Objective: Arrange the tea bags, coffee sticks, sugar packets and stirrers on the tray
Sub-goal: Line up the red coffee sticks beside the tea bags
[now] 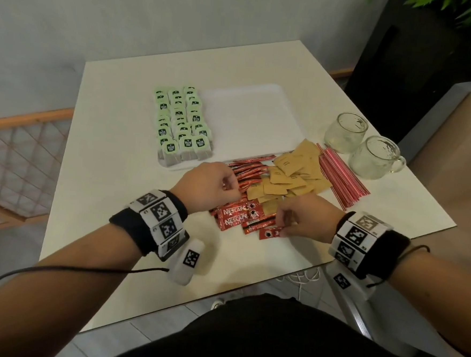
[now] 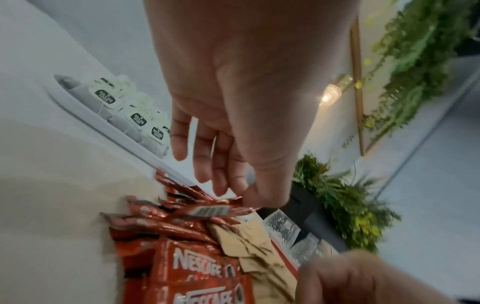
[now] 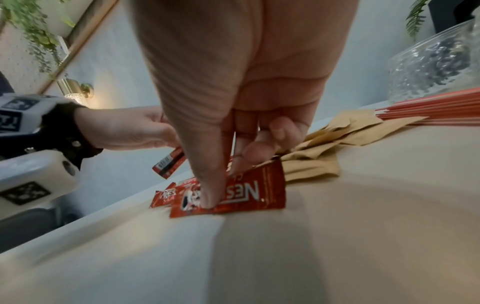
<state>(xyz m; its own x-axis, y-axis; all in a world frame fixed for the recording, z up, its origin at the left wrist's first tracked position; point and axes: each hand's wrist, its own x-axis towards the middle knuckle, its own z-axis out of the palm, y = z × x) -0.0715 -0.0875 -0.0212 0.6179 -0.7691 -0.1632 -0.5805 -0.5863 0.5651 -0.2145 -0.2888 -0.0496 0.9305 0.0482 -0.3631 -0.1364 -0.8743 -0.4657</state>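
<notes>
Left hand (image 1: 211,186) pinches one coffee stick (image 3: 168,164) by its end | right hand (image 1: 306,219) pinches a Nescafé sachet (image 3: 241,195), apparently at its edge | pile lies on table (image 1: 118,170) beside tray (image 1: 249,118) | sachets light, limp, glossy, likely slippery: grip the crimped ends.

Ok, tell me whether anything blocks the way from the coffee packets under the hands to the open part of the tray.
Nothing upright does. Between the coffee packets and the tray's bare middle lie only flat items: more red coffee sticks and brown sugar packets overlapping the near rim. The tea bags fill only the tray's left side.
</notes>
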